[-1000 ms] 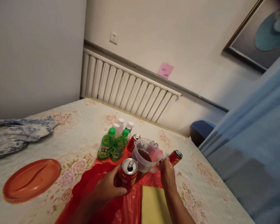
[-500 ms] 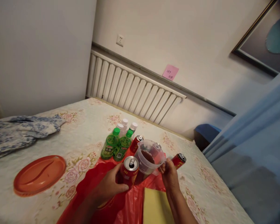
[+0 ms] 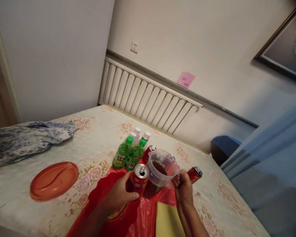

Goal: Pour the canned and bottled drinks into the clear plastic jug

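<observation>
Pitcher [image 3: 160,180], likely weighted by its liquid [image 3: 160,168] and best held by the handle [image 3: 177,172], is gripped, apparently there, by the right hand [image 3: 185,189]; beside it, a slick-looking can [image 3: 138,184] is clasped by the left hand [image 3: 122,194].

A flowered tablecloth [image 3: 101,131] covers the table. On its left side lies a crumpled blue-and-white cloth [image 3: 27,141], and nearer the viewer a flat orange disc [image 3: 54,181] with a curved line across it. Two green bottles [image 3: 122,156] with green caps stand upright close together, and behind them are three white-capped bottles [image 3: 146,136]. In front lie a scalloped red tray [image 3: 106,186] with gold markings, a shiny red sheet [image 3: 145,217] and a yellow sheet [image 3: 169,220]. Beyond the table, a white radiator [image 3: 148,95] runs along the wall [image 3: 199,33], with a socket [image 3: 134,47] and a pink note [image 3: 186,80] above it. To the right are a framed picture [image 3: 281,47] and a blue curtain [image 3: 268,158].
</observation>
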`<action>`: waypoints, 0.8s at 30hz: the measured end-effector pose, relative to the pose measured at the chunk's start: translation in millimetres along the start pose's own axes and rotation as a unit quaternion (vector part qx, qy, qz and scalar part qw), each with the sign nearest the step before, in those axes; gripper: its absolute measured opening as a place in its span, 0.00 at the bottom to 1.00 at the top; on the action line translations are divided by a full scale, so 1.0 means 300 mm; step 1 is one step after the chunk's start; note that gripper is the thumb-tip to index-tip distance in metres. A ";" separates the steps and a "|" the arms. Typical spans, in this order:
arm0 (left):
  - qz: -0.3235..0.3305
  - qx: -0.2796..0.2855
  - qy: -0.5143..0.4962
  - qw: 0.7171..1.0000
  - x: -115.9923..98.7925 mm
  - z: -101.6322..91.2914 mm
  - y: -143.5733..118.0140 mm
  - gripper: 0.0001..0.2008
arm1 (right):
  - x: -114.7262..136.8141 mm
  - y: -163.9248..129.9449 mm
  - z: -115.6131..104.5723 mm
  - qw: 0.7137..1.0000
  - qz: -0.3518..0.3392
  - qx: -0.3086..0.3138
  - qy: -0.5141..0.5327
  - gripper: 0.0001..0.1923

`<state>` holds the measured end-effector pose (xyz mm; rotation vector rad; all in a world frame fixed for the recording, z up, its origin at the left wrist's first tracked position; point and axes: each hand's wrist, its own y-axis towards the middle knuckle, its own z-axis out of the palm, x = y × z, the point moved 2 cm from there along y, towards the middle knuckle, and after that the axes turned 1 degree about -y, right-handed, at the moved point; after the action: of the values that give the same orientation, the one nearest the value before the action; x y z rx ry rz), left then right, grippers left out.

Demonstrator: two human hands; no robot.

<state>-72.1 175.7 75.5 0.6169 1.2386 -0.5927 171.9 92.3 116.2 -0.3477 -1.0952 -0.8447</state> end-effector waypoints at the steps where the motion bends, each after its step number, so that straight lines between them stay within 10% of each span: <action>1: 0.000 -0.003 0.003 1.000 0.002 -0.002 0.000 0.34 | 0.005 -0.001 0.004 1.000 -0.004 -0.001 -0.003 0.18; 24: 0.000 -0.021 0.099 0.995 -0.032 0.003 0.002 0.33 | 0.341 -0.045 0.049 0.971 -0.005 0.035 -0.235 0.21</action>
<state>-73.1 176.2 85.0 0.6531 1.4323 -0.5132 172.5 49.2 211.1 -0.4987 -1.5636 -0.7468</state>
